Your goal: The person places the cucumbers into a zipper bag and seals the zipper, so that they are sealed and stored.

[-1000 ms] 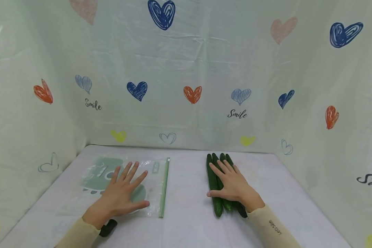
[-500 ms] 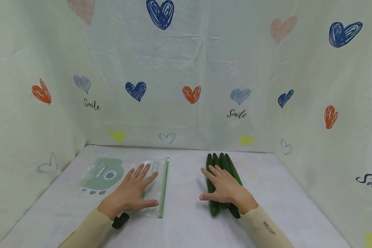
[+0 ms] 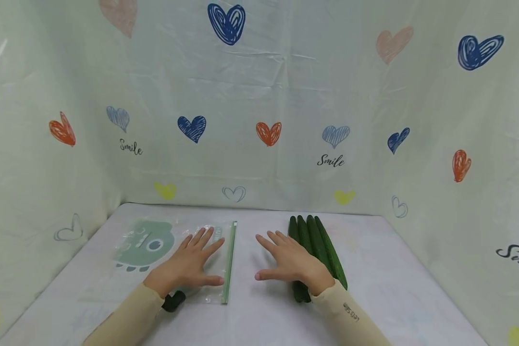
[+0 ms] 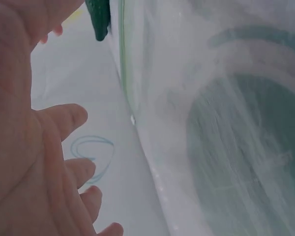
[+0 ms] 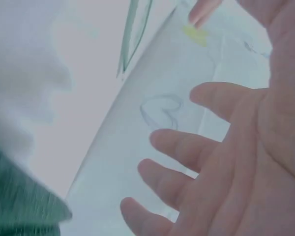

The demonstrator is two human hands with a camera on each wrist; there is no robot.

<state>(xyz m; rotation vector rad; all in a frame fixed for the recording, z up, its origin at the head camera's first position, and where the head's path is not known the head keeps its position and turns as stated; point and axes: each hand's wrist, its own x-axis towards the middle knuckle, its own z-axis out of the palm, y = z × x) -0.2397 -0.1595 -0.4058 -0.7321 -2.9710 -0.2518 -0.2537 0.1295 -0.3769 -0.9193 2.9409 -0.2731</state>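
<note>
My left hand (image 3: 186, 266) hovers with spread fingers over a clear zip bag (image 3: 149, 247) that has a green dinosaur print. The bag lies flat on the table's left half, its green slider strip (image 3: 230, 262) on the right side. Several long green cucumbers (image 3: 326, 245) lie side by side on the right. In front of them in the head view, my right hand (image 3: 291, 264) is held with fingers apart and nothing in its grasp; its wrist covers part of the cucumbers. The left wrist view shows the bag (image 4: 246, 147) beside the left palm.
A white cloth covers the table (image 3: 259, 317). Behind and at both sides hangs a pale curtain (image 3: 242, 81) printed with hearts and words. A small black object (image 3: 174, 302) shows by the left wrist.
My right hand has moved left, off the middle of the cucumbers toward the table's centre. My left hand has shifted right across the bag. Bag and cucumbers stay in place.
</note>
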